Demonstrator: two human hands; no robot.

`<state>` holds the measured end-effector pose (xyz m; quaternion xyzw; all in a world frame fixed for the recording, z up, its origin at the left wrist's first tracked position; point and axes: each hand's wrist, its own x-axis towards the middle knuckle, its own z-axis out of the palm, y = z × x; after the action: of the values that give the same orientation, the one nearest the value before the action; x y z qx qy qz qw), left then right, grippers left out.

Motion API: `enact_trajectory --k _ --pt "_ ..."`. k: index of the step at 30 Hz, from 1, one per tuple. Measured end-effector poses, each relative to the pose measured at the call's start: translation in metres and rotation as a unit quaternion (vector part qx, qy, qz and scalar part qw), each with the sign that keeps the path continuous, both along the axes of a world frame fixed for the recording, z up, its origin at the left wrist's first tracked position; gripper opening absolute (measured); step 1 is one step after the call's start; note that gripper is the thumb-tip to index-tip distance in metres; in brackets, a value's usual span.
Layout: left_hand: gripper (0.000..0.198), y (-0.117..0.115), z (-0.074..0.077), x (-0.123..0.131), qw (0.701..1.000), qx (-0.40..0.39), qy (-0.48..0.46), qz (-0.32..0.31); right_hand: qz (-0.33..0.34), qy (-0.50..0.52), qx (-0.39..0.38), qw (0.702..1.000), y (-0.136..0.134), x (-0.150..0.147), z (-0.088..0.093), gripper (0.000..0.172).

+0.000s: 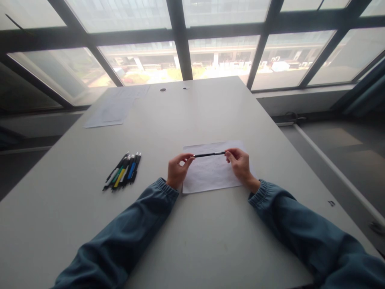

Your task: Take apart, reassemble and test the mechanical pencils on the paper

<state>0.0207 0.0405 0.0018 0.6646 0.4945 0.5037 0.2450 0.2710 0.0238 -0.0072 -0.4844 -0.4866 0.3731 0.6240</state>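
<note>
A slim black pen (209,154) is held level between my two hands, above a white sheet of paper (207,178). My left hand (179,168) pinches one end between thumb and fingertips. At the other end, my right hand (240,163) grips it the same way, its fingers curled. The sheet has faint marks that I cannot make out. To the left of my left hand lies a bunch of pens (123,170), mostly black, with blue, yellow, green and white barrels among them.
The white table (186,116) reaches to the windows. More paper sheets (111,106) lie at its far left. Two round holes (163,90) are near the far edge. A small dark mark or piece (331,203) is by the right edge. A pale pipe (333,164) runs along the floor.
</note>
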Motion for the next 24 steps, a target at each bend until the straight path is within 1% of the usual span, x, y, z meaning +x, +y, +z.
enact_trajectory --k 16,24 --pt "0.023 -0.0009 0.0011 -0.0003 1.000 -0.016 -0.017 -0.010 -0.002 -0.012 -0.002 1.000 -0.0010 -0.0004 0.0015 0.019" --pt "0.020 -0.0018 0.0045 0.0007 1.000 -0.018 -0.018 -0.015 -0.007 -0.019 -0.003 1.000 -0.0008 0.0001 0.0003 0.022"
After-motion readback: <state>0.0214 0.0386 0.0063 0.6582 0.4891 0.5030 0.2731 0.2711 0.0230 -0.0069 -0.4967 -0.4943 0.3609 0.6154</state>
